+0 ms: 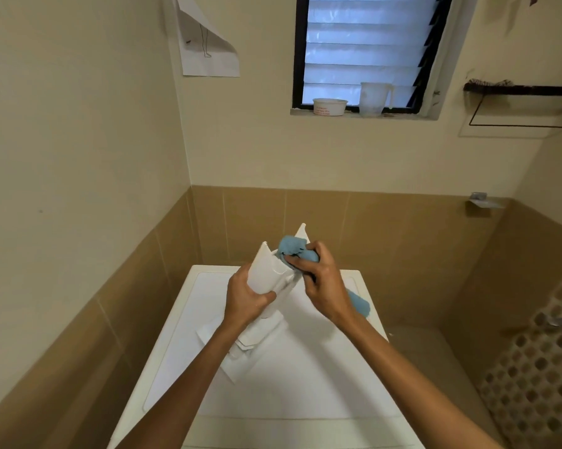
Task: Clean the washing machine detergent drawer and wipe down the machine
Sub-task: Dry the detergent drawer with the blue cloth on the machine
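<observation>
Cream walls over a band of tan tile are enclosing a narrow corner, and a louvred window (367,50) is sitting high on the far wall. Below it, a white washing machine (305,377) is filling the lower centre of the view, its flat top facing the camera. A curled sheet of paper (205,47) is hanging on the wall left of the window; a dark wire rack (522,102) is jutting out at the right, and a perforated panel (538,367) is leaning at the right edge. Held above the machine top, tilted with its open end pointing up and away, is the white detergent drawer (266,280); its lower end is resting on or just over the lid, exact contact not resolvable. The left hand (245,299) is wrapping around the drawer's middle, fingers closed on its body, thumb across the front. The right hand (318,280) is gripping a blue cloth (292,247), fingers curled tight on it, and pressing the bunched part into the drawer's upper opening; a loose tail of the cloth is hanging below the right wrist. On the window sill, a translucent jug (373,98) is standing just beside a small white tub (330,106).
</observation>
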